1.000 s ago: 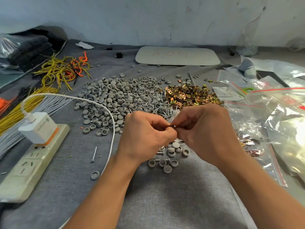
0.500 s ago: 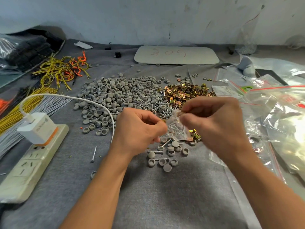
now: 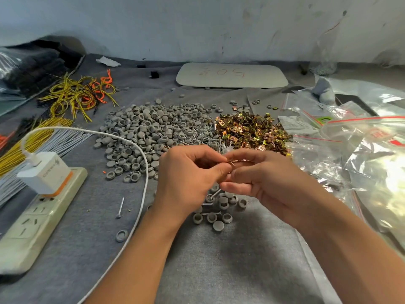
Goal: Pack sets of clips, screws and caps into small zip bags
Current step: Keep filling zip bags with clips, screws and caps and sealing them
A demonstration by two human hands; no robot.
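Illumination is moderate, cool and diffuse. The strongest light enters from the right, where the clear plastic bags [image 3: 381,172] show blown-out white glare. Shadows are soft and lie faintly on the grey tabletop [image 3: 219,270]. The far left corner is dim. The centre is sharp. The left hand [image 3: 188,178] and right hand [image 3: 269,185] are slightly motion-blurred at the fingers. Wide-angle bowing is evident at the edges, notably at the power strip [image 3: 32,227] and along the wall [image 3: 197,25] base.

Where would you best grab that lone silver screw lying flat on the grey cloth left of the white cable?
Probably the thin shank of the lone silver screw, pinched from straight above across its width. It lies flat, head toward the person, tip pointing away, so only its sides offer grip. The white cable to its right lies apart, leaving room to pinch.
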